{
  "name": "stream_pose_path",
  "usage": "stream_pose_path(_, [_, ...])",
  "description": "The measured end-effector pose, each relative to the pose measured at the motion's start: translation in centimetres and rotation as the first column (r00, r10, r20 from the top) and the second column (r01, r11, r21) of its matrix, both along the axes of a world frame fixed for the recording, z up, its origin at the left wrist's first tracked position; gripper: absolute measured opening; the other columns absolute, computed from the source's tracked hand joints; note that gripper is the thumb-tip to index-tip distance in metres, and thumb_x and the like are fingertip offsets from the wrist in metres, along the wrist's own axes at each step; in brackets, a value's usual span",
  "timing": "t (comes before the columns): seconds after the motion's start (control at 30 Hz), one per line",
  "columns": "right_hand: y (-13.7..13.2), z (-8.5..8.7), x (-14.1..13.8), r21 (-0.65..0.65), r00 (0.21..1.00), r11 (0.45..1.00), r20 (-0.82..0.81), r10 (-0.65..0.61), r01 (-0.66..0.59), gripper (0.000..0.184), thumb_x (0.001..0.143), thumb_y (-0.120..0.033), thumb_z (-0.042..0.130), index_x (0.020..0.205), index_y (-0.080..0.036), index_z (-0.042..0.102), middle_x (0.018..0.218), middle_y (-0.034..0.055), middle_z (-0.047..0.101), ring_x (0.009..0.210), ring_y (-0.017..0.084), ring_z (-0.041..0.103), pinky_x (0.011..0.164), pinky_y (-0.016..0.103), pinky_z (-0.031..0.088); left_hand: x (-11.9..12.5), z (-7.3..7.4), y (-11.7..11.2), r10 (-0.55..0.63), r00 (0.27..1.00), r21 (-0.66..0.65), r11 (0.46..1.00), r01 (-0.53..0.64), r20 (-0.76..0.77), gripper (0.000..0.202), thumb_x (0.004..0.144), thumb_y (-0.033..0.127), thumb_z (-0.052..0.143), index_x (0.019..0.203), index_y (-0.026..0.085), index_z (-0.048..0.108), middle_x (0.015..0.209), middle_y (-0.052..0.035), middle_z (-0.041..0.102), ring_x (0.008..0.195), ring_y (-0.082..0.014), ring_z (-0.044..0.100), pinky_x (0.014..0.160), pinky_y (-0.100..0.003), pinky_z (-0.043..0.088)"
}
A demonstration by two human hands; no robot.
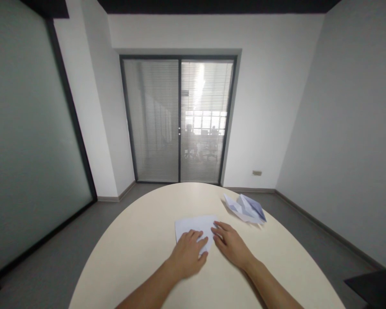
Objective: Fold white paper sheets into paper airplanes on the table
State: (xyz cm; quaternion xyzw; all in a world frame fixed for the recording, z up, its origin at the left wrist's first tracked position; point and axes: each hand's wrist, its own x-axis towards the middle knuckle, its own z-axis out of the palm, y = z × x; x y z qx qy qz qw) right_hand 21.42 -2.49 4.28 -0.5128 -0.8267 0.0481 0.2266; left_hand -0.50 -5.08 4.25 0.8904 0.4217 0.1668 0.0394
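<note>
A white sheet of paper (193, 223) lies flat on the round table in front of me. My left hand (188, 253) rests on its near part, fingers spread and palm down, covering some of it. At the paper's right edge lies my right hand (229, 242), its fingers apart and the fingertips touching or just beside the edge. Neither hand grips anything. Farther off to the right sits a creased, folded piece of paper (244, 209), raised in peaks, apart from both hands.
The pale round table (141, 253) curves away on both sides. Beyond it stands a glass door with blinds (152, 128). A frosted glass panel (25, 128) is on the left. A dark object (376, 285) shows at the lower right, beside the table.
</note>
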Motion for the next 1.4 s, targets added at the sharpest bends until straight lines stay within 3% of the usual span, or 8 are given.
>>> stream_pose_path(0.1, [-0.7, 0.1, -0.7, -0.016, 0.991, 0.991, -0.018, 0.135, -0.135, 0.040, 0.094, -0.035, 0.047, 0.126, -0.021, 0.067, 0.139, 0.0114, 0.058, 0.129, 0.026, 0.051, 0.111, 0.043, 0.039, 0.1, -0.1, 0.1, 0.021, 1.000, -0.007, 1.000, -0.021, 0.013, 0.045, 0.093, 0.038, 0.047, 0.135, 0.023, 0.053, 0.141, -0.0096, 0.053, 0.124, -0.0292, 0.046, 0.105, -0.047, 0.039])
stream_pose_path(0.17, [-1.0, 0.1, -0.9, -0.016, 0.987, 0.987, -0.016, 0.163, -0.163, 0.040, 0.093, -0.037, 0.049, 0.126, -0.022, 0.067, 0.139, 0.0110, 0.058, 0.129, 0.026, 0.051, 0.111, 0.043, 0.039, 0.1, 0.0, 0.1, 0.024, 1.000, -0.016, 1.000, -0.023, 0.012, 0.044, 0.093, 0.038, 0.048, 0.133, 0.021, 0.055, 0.141, -0.0100, 0.053, 0.123, -0.0298, 0.047, 0.105, -0.047, 0.039])
stream_pose_path(0.43, [-0.1, -0.6, 0.4, -0.093, 0.994, 0.990, 0.018, 0.108, -0.106, 0.053, 0.091, -0.050, 0.052, 0.138, -0.025, 0.056, 0.145, 0.0102, 0.053, 0.136, 0.031, 0.044, 0.115, 0.052, 0.029, -0.2, 0.7, 0.0, -0.035, 0.998, -0.061, 0.997, 0.038, 0.050, 0.046, 0.090, 0.045, 0.054, 0.128, 0.022, 0.059, 0.139, -0.0105, 0.055, 0.127, -0.0308, 0.046, 0.109, -0.048, 0.036])
stream_pose_path(0.7, [0.0, -1.1, 0.3, -0.162, 0.998, 0.986, 0.050, 0.034, -0.026, 0.063, 0.090, -0.058, 0.049, 0.144, -0.025, 0.049, 0.153, 0.0103, 0.042, 0.143, 0.033, 0.032, 0.117, 0.054, 0.022, -0.8, -0.2, 0.2, -0.075, 0.996, -0.163, 0.983, 0.082, 0.053, 0.058, 0.091, 0.050, 0.052, 0.141, 0.021, 0.047, 0.153, -0.0132, 0.040, 0.144, -0.0315, 0.029, 0.119, -0.054, 0.019])
stream_pose_path(0.9, [-0.5, -0.9, 0.0, -0.173, 0.999, 0.985, 0.039, 0.027, -0.020, 0.065, 0.088, -0.059, 0.051, 0.144, -0.026, 0.049, 0.154, 0.0104, 0.040, 0.144, 0.034, 0.031, 0.117, 0.056, 0.021, -1.5, -0.2, 0.8, -0.116, 0.990, -0.119, 0.985, 0.126, 0.086, 0.047, 0.095, 0.044, 0.047, 0.138, 0.024, 0.053, 0.149, -0.0078, 0.048, 0.140, -0.0292, 0.037, 0.116, -0.050, 0.027])
stream_pose_path(1.0, [-0.6, -1.0, -0.1, -0.159, 1.000, 0.987, 0.021, 0.018, -0.015, 0.061, 0.090, -0.056, 0.051, 0.142, -0.026, 0.051, 0.152, 0.0101, 0.043, 0.143, 0.034, 0.033, 0.116, 0.056, 0.023, -1.8, -0.1, 1.2, -0.142, 0.984, -0.087, 0.985, 0.152, 0.105, 0.041, 0.098, 0.037, 0.043, 0.133, 0.024, 0.059, 0.144, -0.0061, 0.054, 0.135, -0.0256, 0.044, 0.114, -0.045, 0.033])
stream_pose_path(1.17, [-0.5, -0.8, -0.3, -0.049, 0.996, 0.996, -0.036, 0.079, -0.081, 0.046, 0.091, -0.047, 0.054, 0.126, -0.020, 0.066, 0.136, 0.0124, 0.060, 0.132, 0.030, 0.047, 0.115, 0.049, 0.030, -1.6, 0.3, 0.9, -0.160, 0.984, -0.058, 0.985, 0.164, 0.073, 0.039, 0.098, 0.036, 0.044, 0.131, 0.025, 0.061, 0.142, -0.0051, 0.056, 0.130, -0.0253, 0.049, 0.111, -0.044, 0.036])
stream_pose_path(1.4, [-0.1, -0.1, -0.4, -0.018, 0.997, 0.997, -0.024, 0.076, -0.076, 0.044, 0.092, -0.043, 0.052, 0.127, -0.021, 0.066, 0.133, 0.0106, 0.063, 0.128, 0.029, 0.051, 0.112, 0.048, 0.034, -1.6, 0.2, 0.7, -0.160, 0.987, -0.073, 0.984, 0.161, 0.025, 0.053, 0.095, 0.043, 0.049, 0.143, 0.023, 0.047, 0.153, -0.0080, 0.042, 0.140, -0.0298, 0.036, 0.116, -0.048, 0.029])
